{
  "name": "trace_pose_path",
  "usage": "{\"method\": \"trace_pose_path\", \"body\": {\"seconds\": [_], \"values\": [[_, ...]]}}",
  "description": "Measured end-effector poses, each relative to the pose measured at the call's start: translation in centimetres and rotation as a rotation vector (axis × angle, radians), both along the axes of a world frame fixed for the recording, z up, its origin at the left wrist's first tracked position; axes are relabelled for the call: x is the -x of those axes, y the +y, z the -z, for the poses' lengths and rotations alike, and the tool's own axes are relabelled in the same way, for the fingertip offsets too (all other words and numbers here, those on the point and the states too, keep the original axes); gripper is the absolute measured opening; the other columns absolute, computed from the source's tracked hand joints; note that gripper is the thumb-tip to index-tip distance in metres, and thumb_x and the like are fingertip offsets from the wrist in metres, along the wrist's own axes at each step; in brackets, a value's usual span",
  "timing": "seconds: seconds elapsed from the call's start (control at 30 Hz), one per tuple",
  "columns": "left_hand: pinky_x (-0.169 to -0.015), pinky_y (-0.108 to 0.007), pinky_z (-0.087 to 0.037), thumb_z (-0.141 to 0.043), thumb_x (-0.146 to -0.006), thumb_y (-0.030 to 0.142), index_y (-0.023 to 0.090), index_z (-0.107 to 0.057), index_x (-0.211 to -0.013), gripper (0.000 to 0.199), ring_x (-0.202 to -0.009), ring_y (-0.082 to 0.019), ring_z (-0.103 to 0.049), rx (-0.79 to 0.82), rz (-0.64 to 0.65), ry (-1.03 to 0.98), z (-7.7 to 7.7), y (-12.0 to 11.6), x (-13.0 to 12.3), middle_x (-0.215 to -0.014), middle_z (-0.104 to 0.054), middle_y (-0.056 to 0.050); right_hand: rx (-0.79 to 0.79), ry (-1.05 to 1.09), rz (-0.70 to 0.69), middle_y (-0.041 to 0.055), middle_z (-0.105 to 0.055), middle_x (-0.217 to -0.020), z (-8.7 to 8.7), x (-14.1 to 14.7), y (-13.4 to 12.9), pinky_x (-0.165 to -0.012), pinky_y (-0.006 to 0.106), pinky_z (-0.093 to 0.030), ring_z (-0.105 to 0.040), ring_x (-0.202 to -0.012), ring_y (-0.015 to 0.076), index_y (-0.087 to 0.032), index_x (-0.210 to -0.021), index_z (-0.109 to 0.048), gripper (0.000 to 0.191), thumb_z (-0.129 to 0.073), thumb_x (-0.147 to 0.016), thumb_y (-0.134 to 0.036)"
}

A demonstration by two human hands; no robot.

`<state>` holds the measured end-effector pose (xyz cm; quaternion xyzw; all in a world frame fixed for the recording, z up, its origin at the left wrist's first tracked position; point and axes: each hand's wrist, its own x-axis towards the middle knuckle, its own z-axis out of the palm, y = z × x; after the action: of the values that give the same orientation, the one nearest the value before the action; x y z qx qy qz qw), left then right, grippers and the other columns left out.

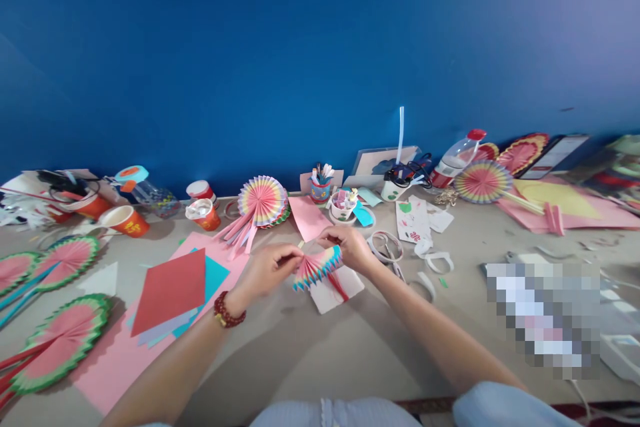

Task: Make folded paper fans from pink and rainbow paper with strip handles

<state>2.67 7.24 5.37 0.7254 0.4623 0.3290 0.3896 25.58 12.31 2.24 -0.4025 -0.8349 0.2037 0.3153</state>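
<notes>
Between my two hands, above the middle of the table, is a pleated paper fan (316,267), pink at its core with yellow and blue toward its zigzag edge. My left hand (273,267), with a beaded bracelet at the wrist, pinches the fan's left side. Closed on its right side is my right hand (349,247); some of its fingers are hidden behind the paper. Below the fan lies a white piece of paper or card (337,290) with a red strip on it. Scissors (393,253) and a roll of tape (386,245) lie just right of my right hand.
Coloured paper sheets (173,287) lie at left, near finished pink-and-green fans (67,340). Paper cups (125,220), a round pleated fan (263,201) and a plastic bottle (457,159) stand along the blue wall (320,60). A blurred-out object (540,317) is at right.
</notes>
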Motion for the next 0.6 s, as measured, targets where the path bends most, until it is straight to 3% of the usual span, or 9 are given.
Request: {"method": "trace_pose_path", "body": {"seconds": [0.1,0.23,0.37,0.6], "values": [[-0.067,-0.03,-0.053,-0.066,-0.082,0.04,0.017,-0.069,-0.082,0.023,-0.067,-0.019,-0.066,0.137,-0.171,-0.267,1.0,0.7,0.1,-0.071,-0.07,-0.003,0.04,0.027,0.007,-0.0008,-0.066,-0.065,1.3,0.5,-1.6,-0.053,0.021,-0.036,-0.056,-0.055,0.0122,-0.018,-0.081,-0.069,0.022,-0.056,-0.096,-0.028],[-0.068,-0.033,-0.057,-0.062,-0.081,0.042,0.017,-0.065,-0.083,0.025,-0.068,-0.019,-0.069,0.153,-0.273,-0.32,2.5,1.4,-0.3,-0.073,-0.07,-0.004,0.009,0.02,0.011,0.0017,-0.071,-0.075,1.3,1.4,-3.7,-0.061,0.022,-0.04,-0.063,-0.067,0.014,-0.02,-0.08,-0.067,0.019,-0.055,-0.094,-0.022],[-0.067,-0.031,-0.056,-0.059,-0.079,0.034,0.018,-0.063,-0.08,0.017,-0.068,-0.019,-0.069,0.144,-0.307,-0.281,3.5,2.0,-0.5,-0.07,-0.069,-0.002,-0.069,-0.026,-0.007,0.0029,-0.073,-0.081,0.4,1.9,-4.4,-0.068,0.022,-0.042,-0.065,-0.075,0.0151,-0.022,-0.083,-0.067,0.02,-0.051,-0.091,-0.015],[-0.064,-0.027,-0.051,-0.056,-0.08,0.027,0.02,-0.062,-0.072,0.012,-0.063,-0.018,-0.068,0.066,-0.31,-0.063,5.1,3.0,-0.2,-0.066,-0.07,-0.001,-0.195,-0.178,0.039,0.0031,-0.069,-0.076,0.3,2.2,-4.4,-0.064,0.024,-0.037,-0.062,-0.071,0.0151,-0.02,-0.082,-0.065,0.018,-0.05,-0.091,-0.014]]}}
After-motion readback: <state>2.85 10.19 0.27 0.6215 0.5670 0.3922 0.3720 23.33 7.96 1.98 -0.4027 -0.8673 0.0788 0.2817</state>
